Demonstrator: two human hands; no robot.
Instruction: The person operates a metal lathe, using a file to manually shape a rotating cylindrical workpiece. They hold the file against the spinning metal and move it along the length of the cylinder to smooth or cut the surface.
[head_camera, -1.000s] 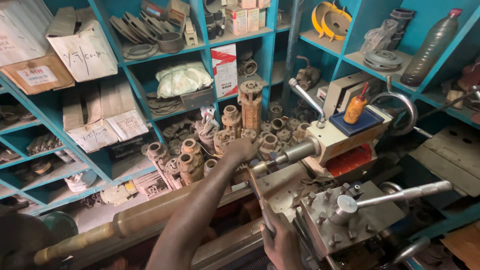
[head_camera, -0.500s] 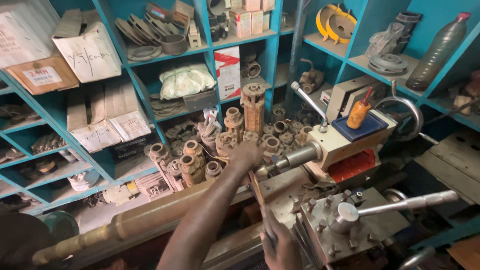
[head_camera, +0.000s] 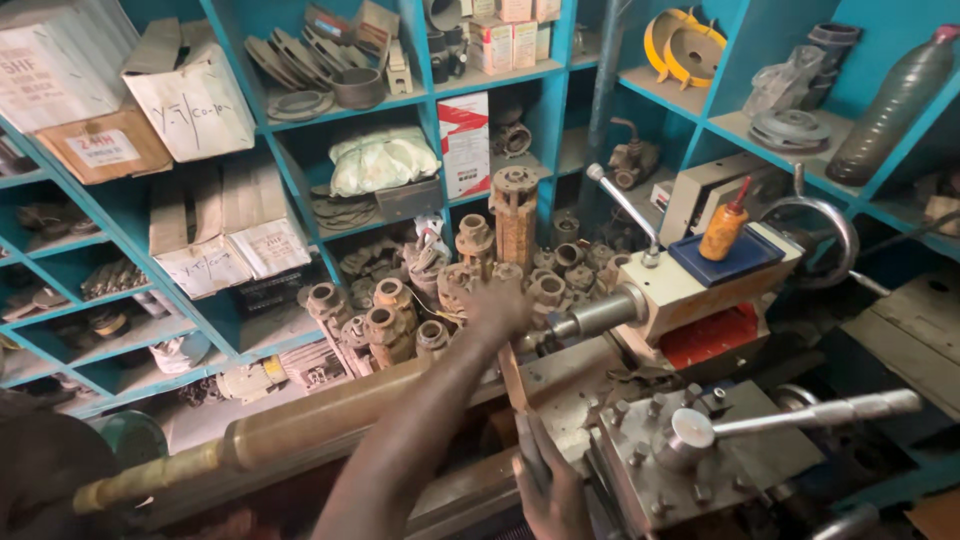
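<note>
A long brass-coloured bar runs from the lower left of the frame toward the middle, lying along the bed of a lathe. The person's left hand reaches over the bar's far end, at the centre of the picture, just before the steel spindle that sticks out of the cream tailstock. The back of this hand faces the camera and its fingers curl down and away, so it cannot be told whether they grip the bar's end or only rest on it; the bar's tip is hidden under the hand.

At the lower middle of the frame the right hand is closed around a dark handle beside the grey tool post, well below the bar's end.

An orange bottle stands on a blue tray on top of the tailstock. Rusty metal fittings crowd the ledge just behind the left hand. Blue shelves with cardboard boxes fill the upper left of the frame.
</note>
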